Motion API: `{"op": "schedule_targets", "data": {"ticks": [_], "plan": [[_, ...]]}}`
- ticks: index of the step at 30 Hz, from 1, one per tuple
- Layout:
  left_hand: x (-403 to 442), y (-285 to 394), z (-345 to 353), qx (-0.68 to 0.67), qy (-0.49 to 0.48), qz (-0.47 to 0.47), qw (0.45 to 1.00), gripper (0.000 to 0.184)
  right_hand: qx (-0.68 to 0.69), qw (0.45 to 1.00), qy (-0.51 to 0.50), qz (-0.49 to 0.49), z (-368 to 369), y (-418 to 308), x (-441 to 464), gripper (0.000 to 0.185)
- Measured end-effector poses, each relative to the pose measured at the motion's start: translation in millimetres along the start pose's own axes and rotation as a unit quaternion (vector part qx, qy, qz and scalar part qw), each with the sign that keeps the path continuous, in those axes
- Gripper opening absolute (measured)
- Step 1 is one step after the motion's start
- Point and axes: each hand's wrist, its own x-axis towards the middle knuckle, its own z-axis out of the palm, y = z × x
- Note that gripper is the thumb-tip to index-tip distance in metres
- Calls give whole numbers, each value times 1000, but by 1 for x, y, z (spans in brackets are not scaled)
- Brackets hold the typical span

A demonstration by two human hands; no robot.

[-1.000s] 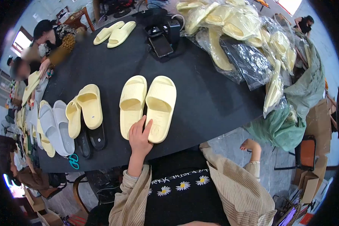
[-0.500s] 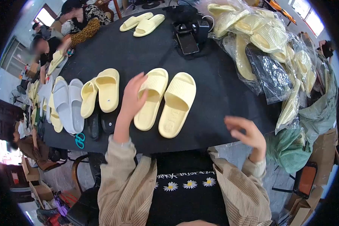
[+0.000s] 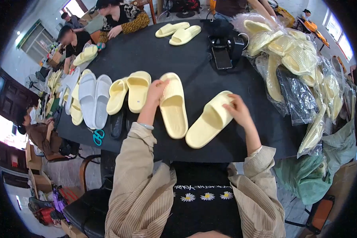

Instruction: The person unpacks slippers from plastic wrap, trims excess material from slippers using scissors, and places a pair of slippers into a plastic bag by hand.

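Note:
Two pale yellow slide slippers lie before me on the black table. My left hand grips the left slipper by the side of its ribbed strap, fingers curled at the edge. The right slipper is turned, its toe pointing to the upper right. My right hand holds it at the outer edge of the strap, thumb and fingers closed there. Some fingertips are hidden behind the straps.
A yellow pair, a grey pair and teal scissors lie to the left. A phone and bagged yellow slippers are at the right. Another yellow pair sits at the back. People sit at the far left.
My right hand has come in from the right and taken hold of the right slipper, which has swung clockwise. My left hand has closed on the left slipper, now turned slightly. The view has shifted.

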Motion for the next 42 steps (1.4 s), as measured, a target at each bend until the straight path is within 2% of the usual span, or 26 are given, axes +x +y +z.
{"op": "schedule_targets", "data": {"ticks": [2, 4, 6, 8, 9, 10, 12, 13, 18, 20, 22, 24, 25, 26, 28, 30, 32, 34, 38, 39, 40, 42], "plan": [[-4, 1, -17, -34, -1, 10, 999, 42, 112, 993, 39, 2, -24, 0, -17, 37], [-24, 10, -14, -76, 3, 17, 997, 43, 175, 978, 69, 95, -46, -22, -38, 35], [-41, 5, -7, -117, 3, 27, 993, 44, 171, 978, 87, 84, -54, -23, -53, 36], [-52, 1, 1, -241, 43, 44, 969, 46, 171, 976, 112, 71, -56, -22, -64, 37], [-61, 2, 3, -290, 32, 34, 956, 45, 169, 976, 124, 61, -50, -21, -68, 39], [-70, -2, 7, -290, 28, 32, 956, 45, 167, 975, 136, 51, -43, -20, -70, 40], [-86, -9, 14, -161, 104, 152, 970, 46, 169, 972, 163, 22, -28, -18, -72, 41], [-95, -13, 14, -209, 56, 140, 966, 45, 172, 972, 158, 25, -22, -20, -73, 41], [-142, -1, 21, -189, 28, 110, 975, 45, 226, 968, 105, 24, -2, -49, -75, 44], [-151, 8, 8, -248, -34, 93, 964, 48, 237, 967, 96, 20, -5, -53, -77, 45], [-162, 16, 1, -241, -35, 78, 967, 52, 249, 964, 90, 29, -10, -56, -79, 48], [-167, 21, -9, -144, 17, 242, 959, 58, 244, 964, 107, 28, -19, -51, -83, 49], [-167, 26, -21, -128, 28, 237, 963, 63, 246, 964, 99, 20, -24, -47, -86, 50], [-174, 39, -24, -218, 23, 198, 955, 63, 248, 965, 89, 12, -27, -44, -88, 50], [-175, 37, -35, -348, -90, 51, 932, 49, 260, 962, 78, 12, -23, -40, -94, 50], [-175, 32, -36, -117, -124, 61, 983, 33, 258, 962, 88, 0, -17, -35, -99, 50], [-185, 28, -30, -136, -95, 55, 985, 29, 271, 959, 82, 8, -13, -37, -105, 48], [-191, 21, -29, -198, -90, 46, 975, 31, 265, 963, 32, 36, -5, -40, -111, 46], [-196, 7, -32, -221, -80, 74, 969, 35, 256, 966, 21, 20, 6, -48, -109, 45], [-198, 8, -37, -280, -94, 39, 954, 34, 256, 966, 19, 20, 6, -53, -108, 45], [-202, 9, -44, -281, -93, 40, 954, 34, 268, 963, 33, 10, 6, -61, -106, 45], [-215, 7, -57, -172, -99, -20, 980, 38, 281, 959, 45, -3, 5, -67, -102, 46]]}}
